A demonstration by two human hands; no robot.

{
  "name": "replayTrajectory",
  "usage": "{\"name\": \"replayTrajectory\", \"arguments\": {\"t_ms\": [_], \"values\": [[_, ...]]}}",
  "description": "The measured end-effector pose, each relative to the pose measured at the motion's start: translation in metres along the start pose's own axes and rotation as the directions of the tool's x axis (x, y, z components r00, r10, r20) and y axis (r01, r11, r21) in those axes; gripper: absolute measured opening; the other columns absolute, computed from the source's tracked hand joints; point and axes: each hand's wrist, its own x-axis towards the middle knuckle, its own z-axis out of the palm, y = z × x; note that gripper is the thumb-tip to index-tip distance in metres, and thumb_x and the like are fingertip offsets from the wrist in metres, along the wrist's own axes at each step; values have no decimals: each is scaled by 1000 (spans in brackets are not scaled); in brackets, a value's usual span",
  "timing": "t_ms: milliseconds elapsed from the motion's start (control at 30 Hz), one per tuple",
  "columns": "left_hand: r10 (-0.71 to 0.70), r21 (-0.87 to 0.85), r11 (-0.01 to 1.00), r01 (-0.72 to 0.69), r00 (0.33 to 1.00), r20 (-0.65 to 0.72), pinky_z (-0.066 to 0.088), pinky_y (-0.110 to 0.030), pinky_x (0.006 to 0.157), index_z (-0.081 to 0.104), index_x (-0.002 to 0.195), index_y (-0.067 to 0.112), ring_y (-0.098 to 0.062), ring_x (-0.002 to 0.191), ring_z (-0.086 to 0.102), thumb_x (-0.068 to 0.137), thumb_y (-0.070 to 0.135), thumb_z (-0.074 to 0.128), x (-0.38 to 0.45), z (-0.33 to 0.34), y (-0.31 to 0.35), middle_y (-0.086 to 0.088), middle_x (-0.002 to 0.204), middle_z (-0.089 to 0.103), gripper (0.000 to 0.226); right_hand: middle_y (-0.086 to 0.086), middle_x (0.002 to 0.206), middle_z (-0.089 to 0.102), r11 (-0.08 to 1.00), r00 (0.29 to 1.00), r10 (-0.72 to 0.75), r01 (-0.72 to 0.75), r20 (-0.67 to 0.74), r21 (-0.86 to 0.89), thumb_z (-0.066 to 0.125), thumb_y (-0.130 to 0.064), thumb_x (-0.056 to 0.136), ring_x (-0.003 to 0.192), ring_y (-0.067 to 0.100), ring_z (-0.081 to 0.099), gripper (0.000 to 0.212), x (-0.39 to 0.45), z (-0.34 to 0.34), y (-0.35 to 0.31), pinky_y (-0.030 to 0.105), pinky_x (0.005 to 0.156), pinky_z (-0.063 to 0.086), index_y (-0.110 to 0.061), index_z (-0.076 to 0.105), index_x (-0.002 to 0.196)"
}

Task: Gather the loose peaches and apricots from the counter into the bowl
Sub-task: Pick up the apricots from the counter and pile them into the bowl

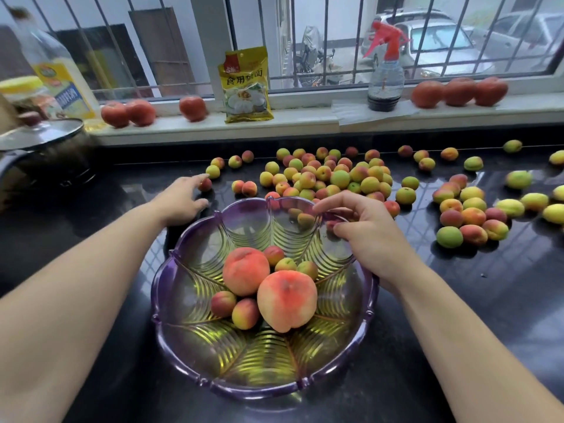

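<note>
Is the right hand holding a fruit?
Yes, the right hand pinches a small reddish apricot by its sides with its fingertips, over the bowl's rim.

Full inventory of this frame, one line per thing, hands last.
bowl: one, clear purple, near counter centre
peaches: two, pink-orange, in bowl
bowl apricots: about five, yellow-red, beside the peaches
loose apricots: dozens, yellow, green, red, across the counter
tomatoes: six, red, on sill
packet: one, yellow, on sill
spray bottle: one, clear with red trigger, on sill
oil bottle: one, yellow label, far left
pot: one, lidded, left
left hand: reaching to an apricot
right hand: over bowl rim, holding small fruit
</note>
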Motion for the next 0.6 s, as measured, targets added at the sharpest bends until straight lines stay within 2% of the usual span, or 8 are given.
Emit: {"name": "replayTrajectory", "arguments": {"t_ms": [133,233,300,400,467,533,567,600], "values": [[-14,34,999,16,998,-67,43,-42,109,47,152,25,-37,132,54,96,23,69,3,2,3,-14,147,57,60,-3,112,72,1000,1000,15,-15,3,20,51,16,88,112,13,65,47,0,0,-1,38,91,58,-23,76,99],[-32,-88,996,22,992,-122,45,-39,96,56,130,20,-36,113,60,95,21,71,2,3,-1,-14,123,65,38,0,110,72,999,999,32,-32,8,41,51,15,88,110,18,67,46,-1,0,-1,40,88,60,-22,76,100],[-70,-147,988,47,985,-157,45,-39,89,53,118,17,-35,104,61,97,22,70,-1,3,0,-13,111,65,27,0,111,72,998,999,38,-38,8,42,51,14,88,110,19,66,46,-1,0,-1,43,89,60,-22,76,100],[-159,-143,981,132,969,-192,46,-45,88,47,112,14,-38,103,59,100,30,64,-5,3,8,-14,110,64,26,-1,111,72,998,999,40,-40,12,43,51,14,89,111,18,66,45,-2,0,-1,45,91,60,-22,76,100],[-184,-112,980,164,962,-203,47,-47,89,46,116,14,-40,104,58,100,31,61,-7,3,13,-17,113,64,27,-1,111,72,998,999,40,-40,10,43,52,13,89,112,18,65,45,-2,0,-1,45,93,59,-23,76,100],[-175,-81,983,162,965,-195,50,-46,93,49,133,16,-42,112,60,100,27,60,-7,2,16,-18,122,65,37,-1,111,72,998,999,48,-49,12,50,52,12,89,112,19,66,44,-3,-1,-1,47,93,58,-23,76,99],[-176,-104,982,159,967,-183,55,-43,90,51,141,16,-40,112,61,101,24,59,-9,-1,17,-17,126,65,42,0,110,71,997,999,52,-53,12,53,52,12,89,111,20,66,44,-3,-1,-1,48,92,58,-23,76,99],[-198,-179,970,167,964,-175,60,-38,78,54,143,15,-36,105,64,102,21,58,-12,-3,19,-14,126,66,42,0,111,71,997,998,56,-57,12,54,52,12,90,111,20,66,43,-3,-1,-1,48,92,58,-23,76,99]]}}
